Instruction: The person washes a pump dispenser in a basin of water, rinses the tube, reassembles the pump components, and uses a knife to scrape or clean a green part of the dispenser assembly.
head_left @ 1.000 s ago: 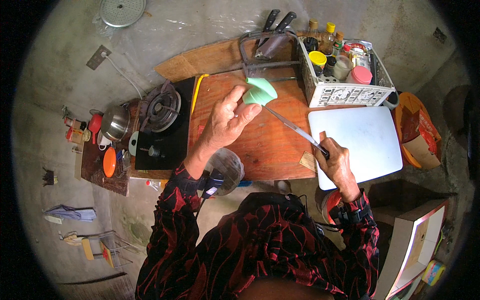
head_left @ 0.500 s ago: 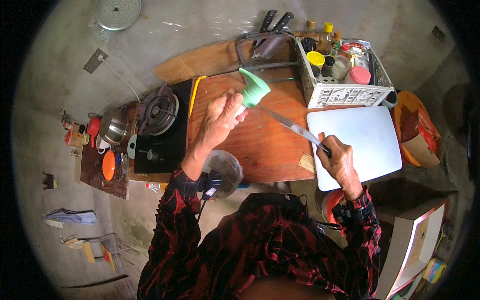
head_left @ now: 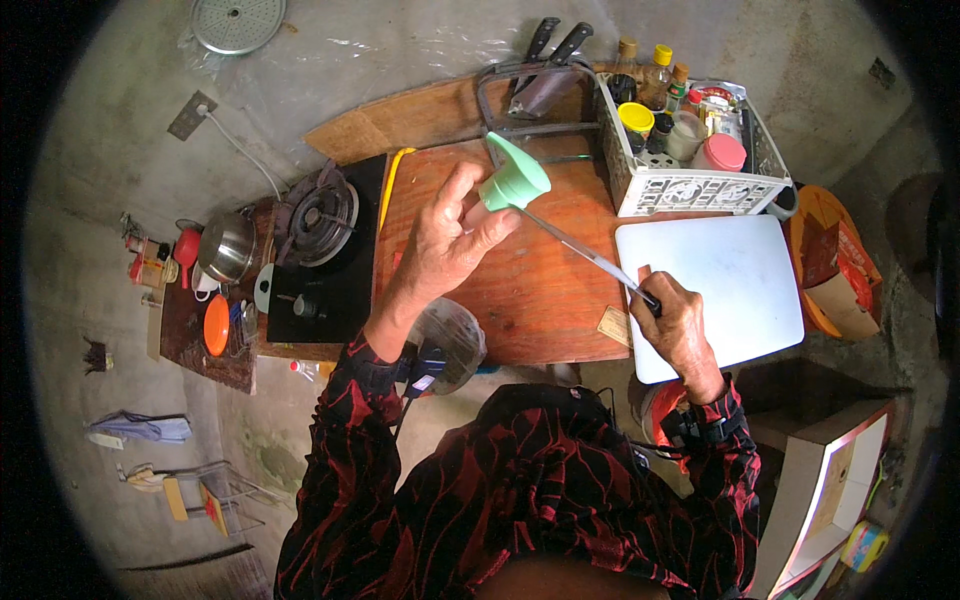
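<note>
My left hand [head_left: 450, 235] is closed round the pale lower end of a mint-green plastic-looking piece [head_left: 515, 183], held above the wooden board. It is cup-shaped with a pointed tongue sticking up at the far left; its exact kind cannot be made out. My right hand [head_left: 678, 322] grips the black handle of a long knife [head_left: 590, 252] over the near-left part of a white cutting board [head_left: 715, 290]. The blade slants far and left, its tip by the lower edge of the green piece; whether they touch is unclear.
A white crate [head_left: 690, 190] of bottles and jars stands behind the cutting board. Two black-handled knives sit in a rack [head_left: 545, 100] at the back. To the left is a gas burner [head_left: 318, 222], with a steel pot [head_left: 228, 248] and an orange dish [head_left: 216, 325] beyond.
The green piece has shifted slightly right and turned, with my left fingers more spread around its base. My right hand and the knife have barely moved.
</note>
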Tool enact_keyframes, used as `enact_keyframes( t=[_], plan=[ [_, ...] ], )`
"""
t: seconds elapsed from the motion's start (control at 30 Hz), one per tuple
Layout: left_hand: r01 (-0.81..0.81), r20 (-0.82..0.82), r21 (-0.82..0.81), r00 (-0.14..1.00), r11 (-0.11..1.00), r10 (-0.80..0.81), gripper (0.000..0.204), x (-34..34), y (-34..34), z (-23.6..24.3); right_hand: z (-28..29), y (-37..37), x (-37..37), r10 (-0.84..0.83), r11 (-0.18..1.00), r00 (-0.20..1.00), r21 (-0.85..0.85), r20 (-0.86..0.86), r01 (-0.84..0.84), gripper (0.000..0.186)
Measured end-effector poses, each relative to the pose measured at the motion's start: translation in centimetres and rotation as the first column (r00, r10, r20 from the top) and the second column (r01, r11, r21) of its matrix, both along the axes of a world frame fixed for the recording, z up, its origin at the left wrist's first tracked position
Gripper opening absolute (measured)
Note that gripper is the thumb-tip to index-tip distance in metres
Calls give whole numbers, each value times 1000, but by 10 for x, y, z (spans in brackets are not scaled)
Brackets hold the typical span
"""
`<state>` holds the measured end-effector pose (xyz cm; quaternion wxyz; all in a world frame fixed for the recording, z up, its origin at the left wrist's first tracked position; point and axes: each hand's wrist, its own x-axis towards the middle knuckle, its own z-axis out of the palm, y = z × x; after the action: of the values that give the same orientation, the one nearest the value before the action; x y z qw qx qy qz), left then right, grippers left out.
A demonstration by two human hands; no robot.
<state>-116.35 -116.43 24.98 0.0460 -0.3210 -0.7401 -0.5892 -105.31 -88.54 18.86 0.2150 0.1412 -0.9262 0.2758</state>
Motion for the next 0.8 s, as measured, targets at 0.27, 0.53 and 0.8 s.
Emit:
enact_keyframes(
  t=[0.27, 0.53, 0.8],
  plan=[
    [-193, -257, -110, 953, 975, 160, 35, 6, 4, 9, 7, -1, 7, -21, 998, 997, -64, 77, 26, 15],
    [-344, -522, -139, 822, 928, 227, 46, 8, 4, 3, 12, -4, 9, 8, 992, 992, -123, 126, 8, 14],
    [-310, -519, -108, 828, 945, 212, 45, 10, 11, -4, 4, -2, 10, 8, 990, 984, -143, 177, 18, 15]
  ],
)
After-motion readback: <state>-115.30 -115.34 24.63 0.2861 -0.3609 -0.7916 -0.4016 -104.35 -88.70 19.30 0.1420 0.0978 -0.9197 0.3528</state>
